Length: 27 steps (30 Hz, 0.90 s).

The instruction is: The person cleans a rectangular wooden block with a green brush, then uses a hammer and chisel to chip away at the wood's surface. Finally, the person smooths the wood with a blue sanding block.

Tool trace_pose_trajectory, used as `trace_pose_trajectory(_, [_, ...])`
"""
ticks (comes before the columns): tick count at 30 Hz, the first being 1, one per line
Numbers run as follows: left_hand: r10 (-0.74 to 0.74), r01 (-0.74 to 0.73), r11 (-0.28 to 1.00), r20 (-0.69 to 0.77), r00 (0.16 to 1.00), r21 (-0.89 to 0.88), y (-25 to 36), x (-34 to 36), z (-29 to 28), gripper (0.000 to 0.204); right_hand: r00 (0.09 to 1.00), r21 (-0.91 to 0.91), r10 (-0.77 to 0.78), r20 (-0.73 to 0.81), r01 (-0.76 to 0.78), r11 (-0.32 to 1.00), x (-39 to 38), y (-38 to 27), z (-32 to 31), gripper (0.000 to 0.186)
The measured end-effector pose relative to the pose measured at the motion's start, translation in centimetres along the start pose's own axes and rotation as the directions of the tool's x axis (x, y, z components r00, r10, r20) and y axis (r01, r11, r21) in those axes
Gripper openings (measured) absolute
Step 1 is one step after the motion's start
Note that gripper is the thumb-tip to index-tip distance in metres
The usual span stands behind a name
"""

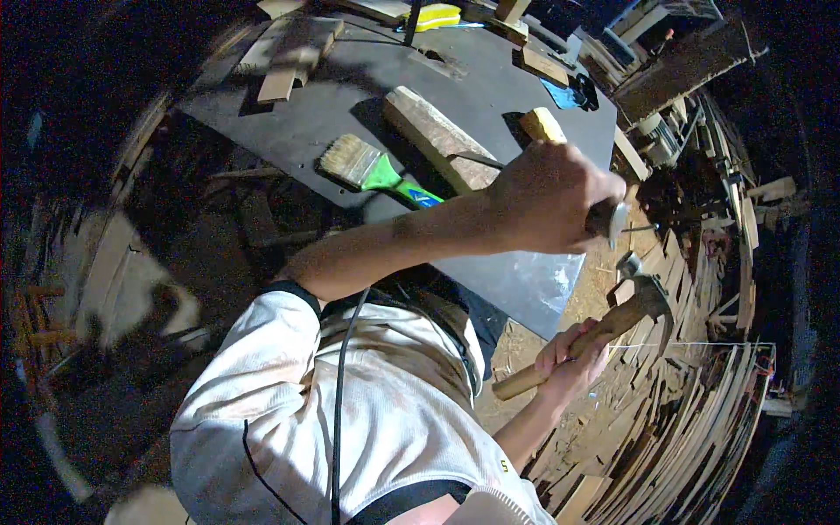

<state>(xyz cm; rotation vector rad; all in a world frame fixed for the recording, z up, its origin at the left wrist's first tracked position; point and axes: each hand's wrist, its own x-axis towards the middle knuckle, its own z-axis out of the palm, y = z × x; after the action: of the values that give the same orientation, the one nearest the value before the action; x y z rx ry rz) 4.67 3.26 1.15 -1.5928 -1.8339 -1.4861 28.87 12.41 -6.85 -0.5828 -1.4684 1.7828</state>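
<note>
Dim workshop, dark flat metal tabletop (pixel 350 96) with wood offcuts all round and a heap of thin wooden slats (pixel 691 411) at lower right. Right hand (pixel 573 354) has its fingers clenched round the wooden handle of one claw hammer (pixel 612 324), metal head up just beside the table's right edge, over the slats. Left hand (pixel 547 197) reaches across the body, fingers curled tight on a small metal piece (pixel 617 223); a thin nail-like bit pokes out to the right, too small to tell exactly. Out on the table: one paintbrush (pixel 372 171), green handle, pale bristles, lying flat; one rough wooden block (pixel 437 140) just beside it; one short pale wood piece (pixel 542 124) behind the left hand; one yellow object (pixel 435 16) at the far edge. No containers seen.
</note>
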Motion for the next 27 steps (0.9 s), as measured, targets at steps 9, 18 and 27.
trace_pose_trajectory(9, [0.058,-0.065,0.997,-0.159,0.986,-0.038,-1.6,1.9,-0.8,0.023,0.813,0.12,-0.58,-0.048,0.581,0.805,4.0,-8.9,1.1,0.043])
trace_pose_trajectory(18, [0.038,-0.038,0.999,-0.123,0.992,-0.004,-1.6,1.9,-0.6,0.024,0.792,0.302,-0.499,0.353,0.408,0.862,2.6,-8.1,2.3,0.028])
trace_pose_trajectory(27, [0.038,-0.033,0.997,-0.069,0.997,0.07,-1.4,1.5,-0.4,0.017,0.861,-0.06,-0.426,0.278,0.458,0.887,2.2,-4.7,2.6,0.037])
